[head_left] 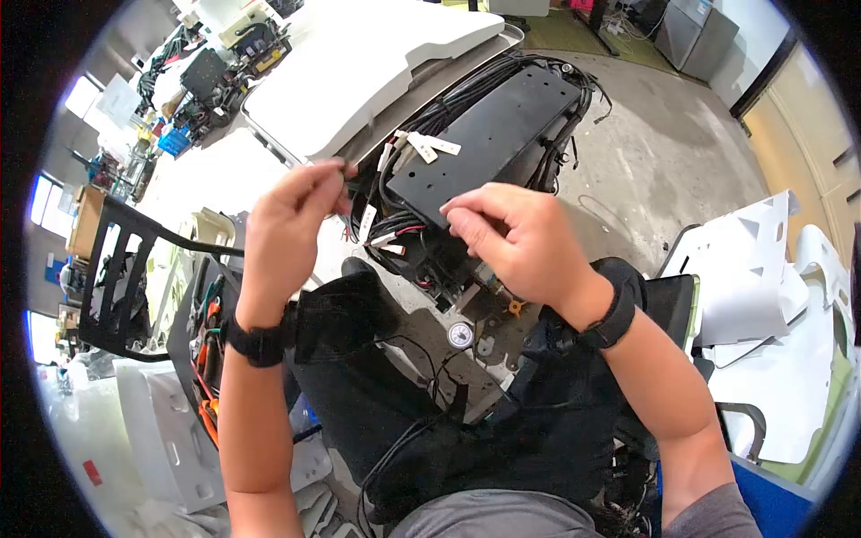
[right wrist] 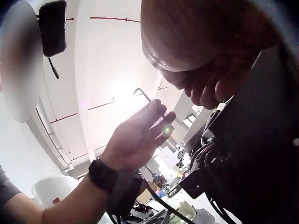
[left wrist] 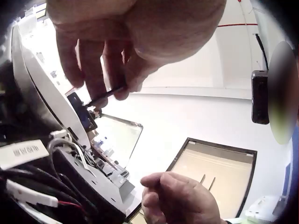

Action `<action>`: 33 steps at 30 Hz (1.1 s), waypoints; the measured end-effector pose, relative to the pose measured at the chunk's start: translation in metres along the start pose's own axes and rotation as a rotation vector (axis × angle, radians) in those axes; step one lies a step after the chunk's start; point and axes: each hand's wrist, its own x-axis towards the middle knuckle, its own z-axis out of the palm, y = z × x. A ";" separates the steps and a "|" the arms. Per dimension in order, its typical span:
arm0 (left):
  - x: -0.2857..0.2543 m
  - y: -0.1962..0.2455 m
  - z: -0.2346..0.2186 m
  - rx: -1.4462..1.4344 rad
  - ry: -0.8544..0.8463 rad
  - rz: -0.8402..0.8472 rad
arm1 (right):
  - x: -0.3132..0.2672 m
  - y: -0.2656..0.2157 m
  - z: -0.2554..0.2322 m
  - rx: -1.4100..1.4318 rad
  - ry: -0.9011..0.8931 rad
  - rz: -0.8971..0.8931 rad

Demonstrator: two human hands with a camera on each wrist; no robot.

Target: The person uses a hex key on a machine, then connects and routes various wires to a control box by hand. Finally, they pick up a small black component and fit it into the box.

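Pliers (head_left: 209,414): orange handles, beside your left forearm, well apart from the box.

Left hand (head_left: 291,215): raised off the box's left corner. Your thumb and fingers are clamped on the key (right wrist: 146,97), a thin dark rod with a hooked end. Advised: pinch firmly, turn the hook away from the cables, move slowly.

Cables (head_left: 405,219): black, bundled round the box's left corner and along its far edge. Judged likely to snag; ease them aside before bringing metal near.

Tags (head_left: 420,147): white, two over the box's left corner, others among the cables. One in your left wrist view carries a dark printed line, not legible.

Dial (head_left: 460,335): round, white face, below the box's near corner; markings too small to read.

Box (head_left: 493,125): black, flat top pierced with holes; no brand readable.

Right hand (head_left: 529,242): above the box's near corner, fingers curled, thumb close to forefinger. You cannot tell whether anything small is between them. Advised: brace it against the box for steadiness.
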 end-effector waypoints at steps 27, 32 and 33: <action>-0.020 -0.033 0.001 0.388 -0.107 0.095 | -0.029 0.007 0.024 -0.210 -0.117 -0.122; -0.023 -0.029 -0.001 0.403 -0.023 0.036 | -0.014 -0.006 0.043 -0.347 -0.032 -0.283; -0.025 -0.031 -0.002 0.378 -0.011 0.025 | -0.010 -0.008 0.046 -0.401 -0.051 -0.315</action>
